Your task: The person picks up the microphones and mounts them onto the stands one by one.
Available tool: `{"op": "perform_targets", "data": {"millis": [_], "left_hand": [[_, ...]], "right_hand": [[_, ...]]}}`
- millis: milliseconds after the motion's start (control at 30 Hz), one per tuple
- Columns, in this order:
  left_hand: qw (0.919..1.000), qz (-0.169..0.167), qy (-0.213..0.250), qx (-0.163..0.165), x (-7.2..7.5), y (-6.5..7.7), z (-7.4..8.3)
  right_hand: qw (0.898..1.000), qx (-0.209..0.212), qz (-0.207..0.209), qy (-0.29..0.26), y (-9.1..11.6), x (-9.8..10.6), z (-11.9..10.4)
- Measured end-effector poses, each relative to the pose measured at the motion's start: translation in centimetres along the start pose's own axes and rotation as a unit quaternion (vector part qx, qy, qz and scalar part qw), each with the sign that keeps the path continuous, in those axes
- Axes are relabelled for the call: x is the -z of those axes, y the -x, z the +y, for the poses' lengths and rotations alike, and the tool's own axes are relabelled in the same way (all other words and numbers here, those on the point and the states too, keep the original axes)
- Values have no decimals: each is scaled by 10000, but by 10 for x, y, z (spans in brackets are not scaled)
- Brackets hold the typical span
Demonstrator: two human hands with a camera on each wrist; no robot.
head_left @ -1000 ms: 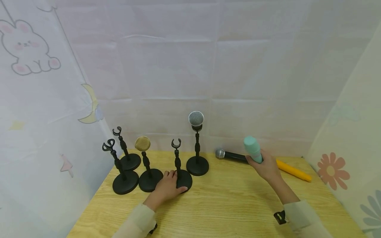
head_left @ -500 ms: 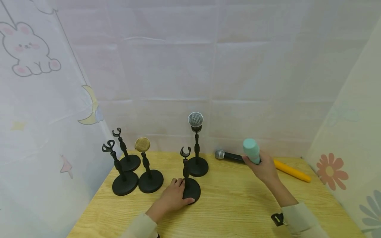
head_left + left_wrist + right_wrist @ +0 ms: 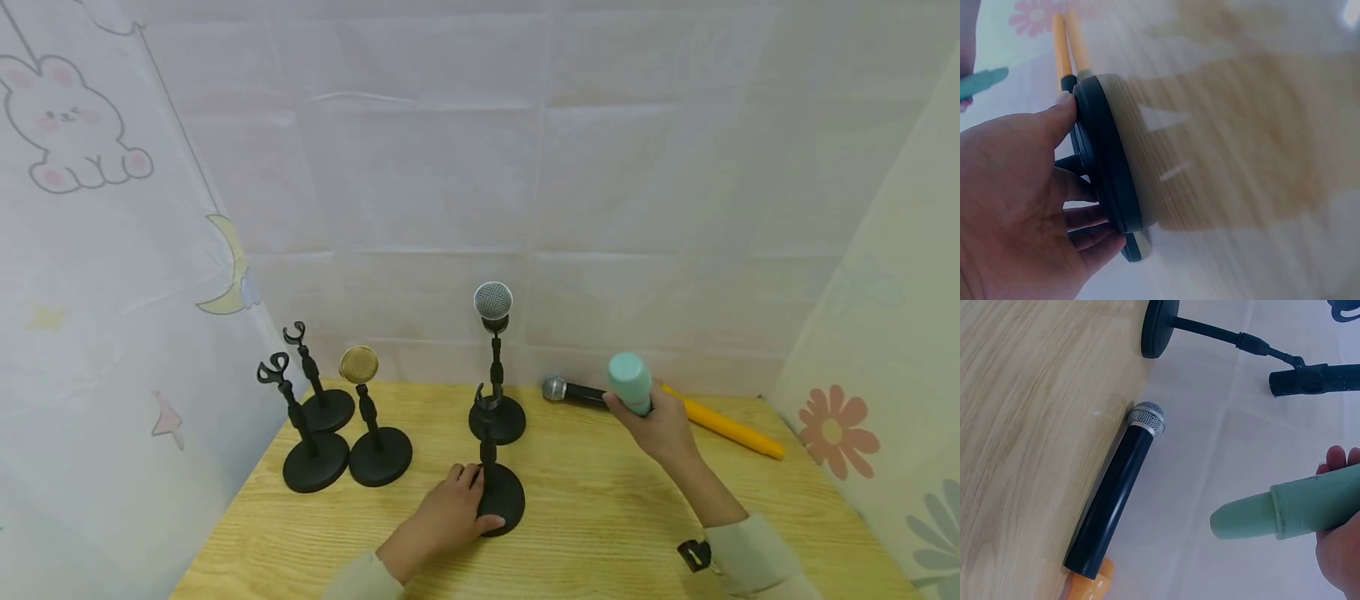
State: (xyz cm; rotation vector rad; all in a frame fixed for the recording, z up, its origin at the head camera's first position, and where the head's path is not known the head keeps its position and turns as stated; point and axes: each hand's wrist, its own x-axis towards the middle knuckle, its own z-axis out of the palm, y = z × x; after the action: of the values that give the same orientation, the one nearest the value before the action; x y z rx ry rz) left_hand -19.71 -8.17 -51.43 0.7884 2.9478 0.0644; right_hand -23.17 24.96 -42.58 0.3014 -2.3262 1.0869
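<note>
Wooden table [image 3: 585,542] with round-based black stands [image 3: 300,419], 1 black microphone [image 3: 587,394], 1 orange rod [image 3: 735,429]

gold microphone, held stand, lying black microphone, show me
Gold microphone [image 3: 359,364]: head view, on its round face
Held stand [image 3: 508,496]: head view, on its round base
Lying black microphone [image 3: 1112,497]: right wrist view, on its handle

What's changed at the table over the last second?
The left hand has moved its black stand rightward and toward the person, in front of the silver-topped microphone. The right hand has shifted slightly left with the mint-green object. Nothing was newly grasped or let go. That microphone, the gold-topped microphone, leftmost stand, stand behind it, black microphone and yellow rod stayed put.
</note>
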Motion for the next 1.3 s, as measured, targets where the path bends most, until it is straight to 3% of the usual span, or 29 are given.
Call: {"op": "perform_targets", "data": {"millis": [767, 1300], "left_hand": [[9985, -65, -353, -421, 2, 12, 39], [9951, -193, -707, -666, -3, 11, 61]], "right_hand": [[9991, 398, 174, 11, 4, -3, -23], [9949, 1007, 74, -64, 10, -2, -48]]}}
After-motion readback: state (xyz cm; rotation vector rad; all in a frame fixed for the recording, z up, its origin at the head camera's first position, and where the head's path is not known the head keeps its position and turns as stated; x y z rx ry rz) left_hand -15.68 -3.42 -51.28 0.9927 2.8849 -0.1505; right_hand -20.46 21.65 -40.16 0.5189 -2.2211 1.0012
